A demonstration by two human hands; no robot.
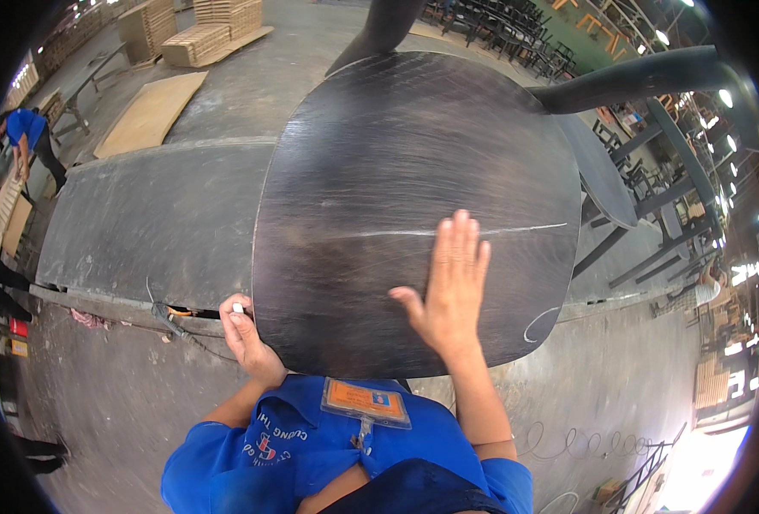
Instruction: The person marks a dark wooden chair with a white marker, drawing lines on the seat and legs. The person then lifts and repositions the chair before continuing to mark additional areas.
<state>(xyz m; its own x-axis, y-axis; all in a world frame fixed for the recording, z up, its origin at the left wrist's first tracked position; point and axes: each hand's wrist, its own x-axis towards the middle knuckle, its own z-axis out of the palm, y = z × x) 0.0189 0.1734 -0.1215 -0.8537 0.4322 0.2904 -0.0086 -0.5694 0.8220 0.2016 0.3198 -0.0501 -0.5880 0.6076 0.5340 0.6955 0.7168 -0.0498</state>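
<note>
A dark wooden chair seat [396, 146] with rounded corners fills the middle of the head view, its grain showing. Across it runs a pale chalk-like line [525, 229], and a curved white mark [540, 325] lies by the near right corner. My right hand [455, 291] rests flat on the seat over that line, thumb spread away from the fingers. At the near left edge, my left hand [247, 338] pinches a short white stick of chalk [238, 307] beside the seat. Two dark curved chair parts [628, 81] rise from the far side of the seat.
A grey work platform [157, 214] lies under and left of the seat, with a cable [174, 325] at its edge. More dark chairs [653, 188] stand to the right. Stacked wood [217, 30] is at the far left. A person in blue [28, 137] bends over boards.
</note>
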